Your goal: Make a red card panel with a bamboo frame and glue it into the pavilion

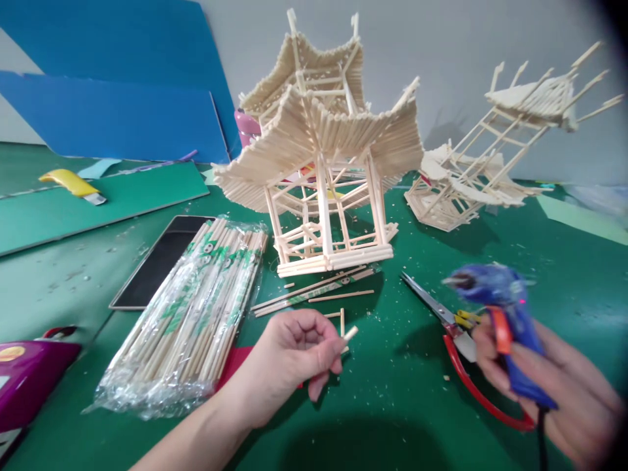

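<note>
Between thumb and fingertips, my left hand [301,356] pinches a short piece of wooden stick [351,333]. A few cut stick pieces [342,320] lie on the table just behind it. My right hand [549,386] is wrapped round a blue hot glue gun [513,320] with an orange trigger; its nozzle points left and a small red light glows on its side. Scissors [441,311] with red handles lie under and beside the glue gun. Beyond both hands stands a two-tiered pavilion model [324,163] made of wooden sticks.
A plastic pack of chopsticks [181,314] lies at left, partly over a dark phone-like slab [157,261]. A second stick model [490,150] leans at back right. A yellow utility knife [73,183] rests on a green board [147,196]. Loose chopsticks [314,291] lie before the pavilion.
</note>
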`<state>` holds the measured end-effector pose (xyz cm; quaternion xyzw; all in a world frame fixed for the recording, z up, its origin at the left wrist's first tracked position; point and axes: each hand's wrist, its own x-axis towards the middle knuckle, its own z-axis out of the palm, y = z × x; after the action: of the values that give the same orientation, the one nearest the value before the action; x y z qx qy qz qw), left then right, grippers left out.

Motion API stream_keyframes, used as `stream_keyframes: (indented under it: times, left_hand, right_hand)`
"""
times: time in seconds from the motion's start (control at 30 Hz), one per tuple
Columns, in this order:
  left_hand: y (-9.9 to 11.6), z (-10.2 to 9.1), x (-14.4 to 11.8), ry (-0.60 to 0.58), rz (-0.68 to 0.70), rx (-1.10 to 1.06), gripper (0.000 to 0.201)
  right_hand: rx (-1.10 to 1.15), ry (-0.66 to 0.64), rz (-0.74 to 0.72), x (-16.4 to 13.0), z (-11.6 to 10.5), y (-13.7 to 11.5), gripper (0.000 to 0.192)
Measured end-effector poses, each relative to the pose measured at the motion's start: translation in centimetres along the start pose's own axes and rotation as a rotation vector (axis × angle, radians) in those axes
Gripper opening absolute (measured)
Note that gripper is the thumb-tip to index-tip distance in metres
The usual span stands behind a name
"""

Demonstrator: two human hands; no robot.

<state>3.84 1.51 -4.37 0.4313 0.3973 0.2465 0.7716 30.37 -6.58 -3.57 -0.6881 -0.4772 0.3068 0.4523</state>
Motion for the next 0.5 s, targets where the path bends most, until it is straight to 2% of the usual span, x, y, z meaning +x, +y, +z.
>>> stream_keyframes:
  times: [0.07,0.1,0.17,0.27,0.5]
  left_hand:
    - [-0.5,0.4,0.0,-0.084,-0.064,-0.107,0.024]
    - [-0.7,0.6,0.0,-0.106,-0.088,-0.143,0.025]
    - [-1.1,0.9,0.0,-0.131,-0.121,-0.19,0.025]
    - [-1.4,1.2,0.0,-0.148,-0.141,-0.217,0.025]
    - [-1.8,1.2,0.0,-0.163,-0.104,-0.24,0.022]
  right_hand:
    - [0.059,-0.198,0.049,-1.2,2.0,-1.1,0.015]
    - [0.054,-0.255,0.066,-1.6,3.1,-1.6,0.012]
    - [-0.018,-0.181,0.068,-2.2,5.1,-2.7,0.014]
    - [-0.129,-0.124,-0.039,-2.4,7.3,-3.9,0.019]
    - [-0.168,-0.075,-0.194,-2.2,9.1,-4.2,0.018]
